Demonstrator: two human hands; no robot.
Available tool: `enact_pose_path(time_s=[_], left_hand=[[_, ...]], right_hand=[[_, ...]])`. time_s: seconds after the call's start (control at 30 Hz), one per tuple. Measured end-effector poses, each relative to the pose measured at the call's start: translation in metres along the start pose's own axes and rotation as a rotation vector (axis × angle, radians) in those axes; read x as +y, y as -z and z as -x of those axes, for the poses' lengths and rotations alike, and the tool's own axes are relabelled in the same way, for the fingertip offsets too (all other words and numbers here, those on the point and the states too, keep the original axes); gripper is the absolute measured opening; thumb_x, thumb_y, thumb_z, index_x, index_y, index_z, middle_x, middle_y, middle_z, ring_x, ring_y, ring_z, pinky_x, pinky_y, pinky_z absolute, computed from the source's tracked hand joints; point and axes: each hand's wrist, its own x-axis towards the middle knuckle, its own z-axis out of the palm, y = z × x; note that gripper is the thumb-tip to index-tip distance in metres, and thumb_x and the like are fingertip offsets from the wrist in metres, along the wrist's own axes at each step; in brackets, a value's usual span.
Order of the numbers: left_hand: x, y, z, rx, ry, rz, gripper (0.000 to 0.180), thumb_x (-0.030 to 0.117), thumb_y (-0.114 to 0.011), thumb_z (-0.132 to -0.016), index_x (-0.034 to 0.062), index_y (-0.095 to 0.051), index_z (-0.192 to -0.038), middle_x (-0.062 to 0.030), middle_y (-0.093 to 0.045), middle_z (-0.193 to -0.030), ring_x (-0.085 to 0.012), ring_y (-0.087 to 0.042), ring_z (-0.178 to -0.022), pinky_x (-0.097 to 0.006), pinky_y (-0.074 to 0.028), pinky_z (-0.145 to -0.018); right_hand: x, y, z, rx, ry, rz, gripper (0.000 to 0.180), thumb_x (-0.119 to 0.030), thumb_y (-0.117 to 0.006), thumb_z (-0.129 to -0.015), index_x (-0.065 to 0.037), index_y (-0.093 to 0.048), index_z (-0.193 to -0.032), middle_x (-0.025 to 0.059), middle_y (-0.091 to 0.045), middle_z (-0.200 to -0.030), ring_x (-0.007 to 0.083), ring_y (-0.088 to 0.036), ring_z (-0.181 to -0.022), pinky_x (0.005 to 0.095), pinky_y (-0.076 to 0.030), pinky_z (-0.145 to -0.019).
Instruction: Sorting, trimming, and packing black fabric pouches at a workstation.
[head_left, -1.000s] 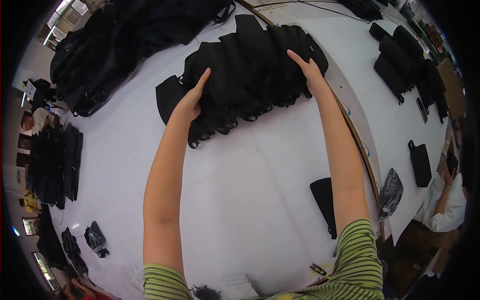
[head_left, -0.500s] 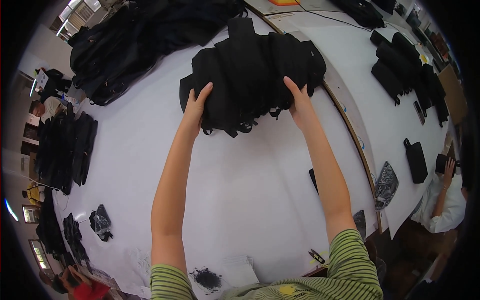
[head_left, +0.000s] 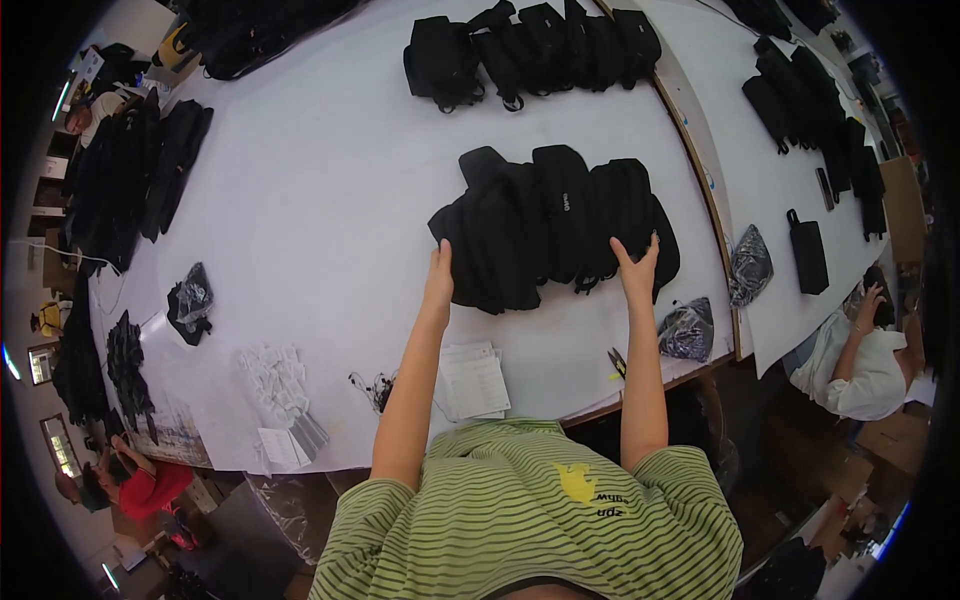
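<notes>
White table (head_left: 300, 200), two hands (head_left: 437, 290) (head_left: 637, 272), touching one pouch row (head_left: 560, 222)

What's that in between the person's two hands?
A bunch of black bags lies between the left hand and right hand, as the head view shows.

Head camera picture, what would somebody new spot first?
Probably the heap of black pouches near the middle, with the left hand at its left end and the right hand at its near right side. Then the bright green striped shirt at the bottom, and another row of black pouches at the top.
</notes>
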Motion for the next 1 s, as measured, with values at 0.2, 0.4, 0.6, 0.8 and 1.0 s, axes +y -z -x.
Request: enact_pose_path(time_s=[0.2, 0.4, 0.6, 0.8, 1.0], left_hand=[[-0.033, 0.047, -0.022, 0.099, 0.004, -0.109, 0.048, 0.021, -0.066, -0.08, -0.001, -0.05, -0.119, -0.0142, -0.058, -0.117, -0.0213, -0.057, -0.106, -0.035, -0.044, -0.092], [-0.024, 0.066, 0.002, 0.255, -0.369, -0.297, 0.037, 0.011, -0.067, -0.076, -0.0021, -0.055, -0.109, -0.0181, -0.066, -0.096, -0.0287, -0.064, -0.091, -0.037, -0.049, -0.082], [0.005, 0.115, 0.052, 0.333, -0.321, -0.869, 0.062, 0.017, -0.064, -0.08, -0.0023, -0.036, -0.133, -0.0244, -0.06, -0.107, -0.0398, -0.061, -0.095, -0.043, -0.05, -0.081], [-0.023, 0.133, 0.044, 0.495, -0.349, -1.039, 0.087, 0.035, -0.067, -0.081, 0.0025, -0.018, -0.145, -0.0251, -0.046, -0.125, -0.0396, -0.056, -0.102, -0.047, -0.05, -0.08], [-0.016, 0.14, 0.036, 0.384, -0.208, -1.024, 0.093, 0.037, -0.067, -0.08, 0.0022, -0.013, -0.147, -0.025, -0.044, -0.129, -0.0405, -0.056, -0.104, -0.047, -0.05, -0.082]], right_hand=[[-0.112, -0.003, 0.112, -0.021, 0.51, -0.193, 0.049, -0.008, -0.065, -0.08, -0.005, -0.05, -0.126, 0.0117, -0.053, -0.113, 0.027, -0.052, -0.101, 0.0371, -0.042, -0.09], [-0.109, -0.102, 0.187, -0.329, 0.826, 0.254, 0.067, -0.02, -0.073, -0.073, -0.01, -0.044, -0.133, 0.0169, -0.041, -0.132, 0.034, -0.042, -0.119, 0.0438, -0.036, -0.099], [-0.098, -0.145, 0.179, -0.296, 0.723, 0.45, 0.079, -0.024, -0.075, -0.071, -0.012, -0.037, -0.139, 0.0215, -0.034, -0.139, 0.0377, -0.035, -0.125, 0.0469, -0.032, -0.102], [-0.11, -0.164, 0.205, -0.391, 0.912, 0.208, 0.068, -0.01, -0.069, -0.073, -0.011, -0.042, -0.135, 0.0204, -0.037, -0.135, 0.0371, -0.037, -0.124, 0.0457, -0.036, -0.1], [-0.092, -0.184, 0.186, -0.195, 0.826, 0.484, 0.073, 0.002, -0.061, -0.07, -0.018, -0.043, -0.138, 0.0178, -0.047, -0.124, 0.0347, -0.047, -0.113, 0.0428, -0.041, -0.093]])
